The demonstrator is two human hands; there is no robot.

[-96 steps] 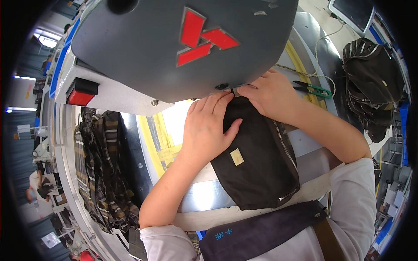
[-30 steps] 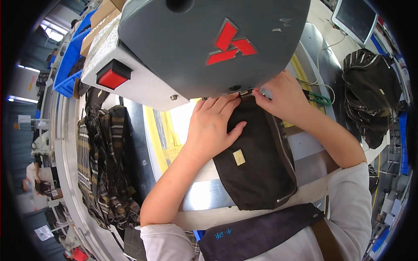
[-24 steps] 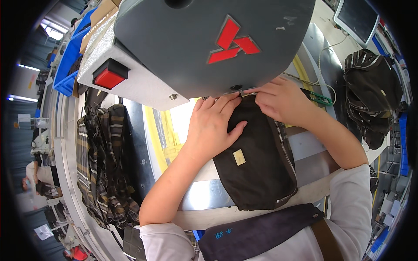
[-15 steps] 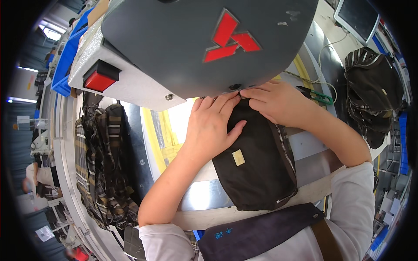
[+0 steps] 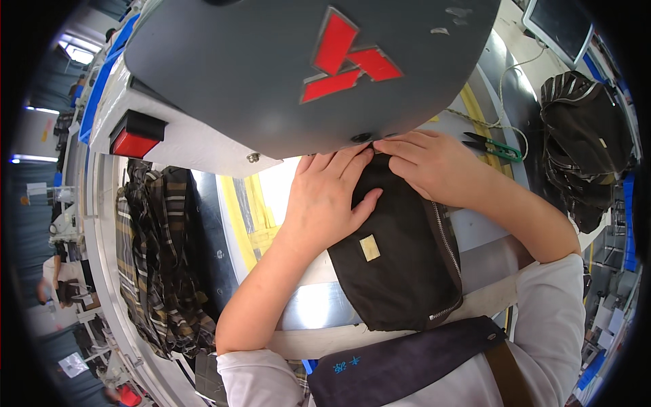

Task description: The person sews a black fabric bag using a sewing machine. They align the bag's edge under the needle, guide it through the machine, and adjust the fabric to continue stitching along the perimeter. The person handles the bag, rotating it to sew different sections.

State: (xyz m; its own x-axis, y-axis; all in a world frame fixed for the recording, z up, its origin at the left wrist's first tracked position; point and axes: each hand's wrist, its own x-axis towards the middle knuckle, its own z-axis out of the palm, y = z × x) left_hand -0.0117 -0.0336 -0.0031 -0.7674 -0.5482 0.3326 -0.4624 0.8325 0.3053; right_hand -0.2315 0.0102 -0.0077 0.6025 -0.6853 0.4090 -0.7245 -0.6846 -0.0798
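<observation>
A dark brown fabric piece [image 5: 397, 258] with a metal zipper along its right side and a small pale yellow tag lies on the sewing machine bed, its far end under the machine head [image 5: 271, 81]. My left hand [image 5: 329, 200] rests on its far left part, fingers stretched forward and thumb apart. My right hand [image 5: 437, 166] has its fingers bent and pressed together on the far right edge of the cloth. Both sets of fingertips nearly meet below the head. The needle area is hidden behind the machine head.
Green-handled thread snips [image 5: 500, 148] lie to the right, near a pale cord. Plaid fabric [image 5: 159, 261] is heaped on the left, and more dark garments [image 5: 583, 136] on the right. A tablet-like screen [image 5: 559, 27] stands far right. Yellow tape [image 5: 254, 210] marks the bed.
The machine head sits slightly further left in the view. Both hands and the dark fabric stay in almost the same place.
</observation>
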